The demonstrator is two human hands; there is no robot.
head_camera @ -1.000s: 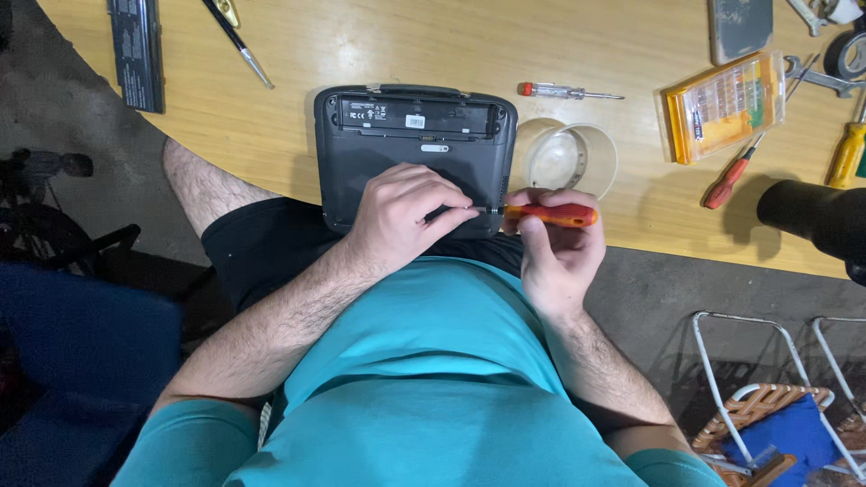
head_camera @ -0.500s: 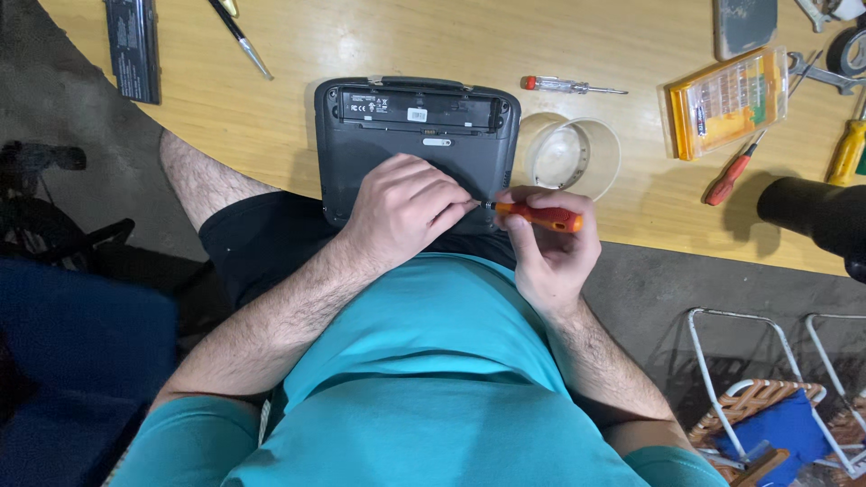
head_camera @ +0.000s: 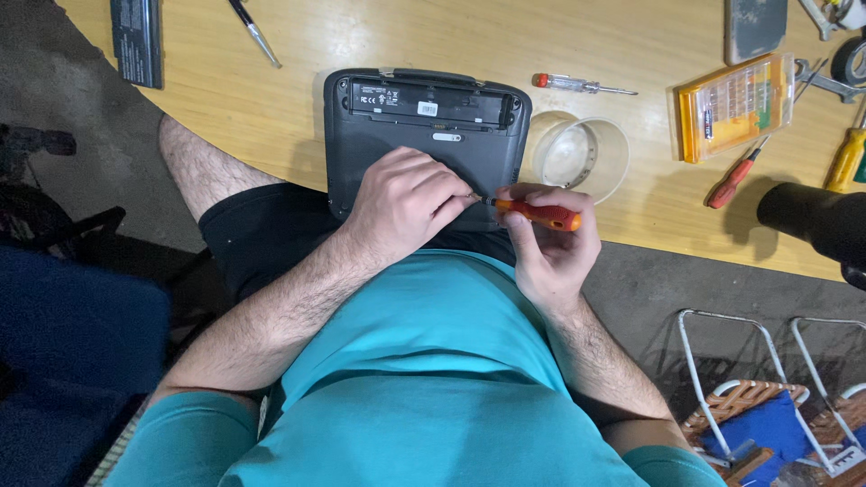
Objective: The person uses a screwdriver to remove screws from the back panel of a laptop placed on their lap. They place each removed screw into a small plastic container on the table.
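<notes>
A dark grey laptop [head_camera: 424,126] lies upside down at the near edge of the wooden table [head_camera: 379,45], its battery bay open. My left hand [head_camera: 406,198] rests on the laptop's near edge, fingers curled and pinching at the metal tip of a screwdriver. My right hand [head_camera: 546,243] grips the orange handle of that small screwdriver [head_camera: 537,213], which lies nearly level and points left toward my left fingers. What sits under my left fingertips is hidden.
A clear round plastic container [head_camera: 579,153] stands right of the laptop. Beyond lie a clear-handled screwdriver [head_camera: 577,86], a yellow bit case [head_camera: 735,104], a red screwdriver [head_camera: 735,180], a black battery pack [head_camera: 137,41] and a black cylinder [head_camera: 816,221]. Folding stands [head_camera: 767,388] are on the floor.
My right hand with the orange screwdriver has shifted slightly, and my left fingers now close on its tip. The laptop has stayed put.
</notes>
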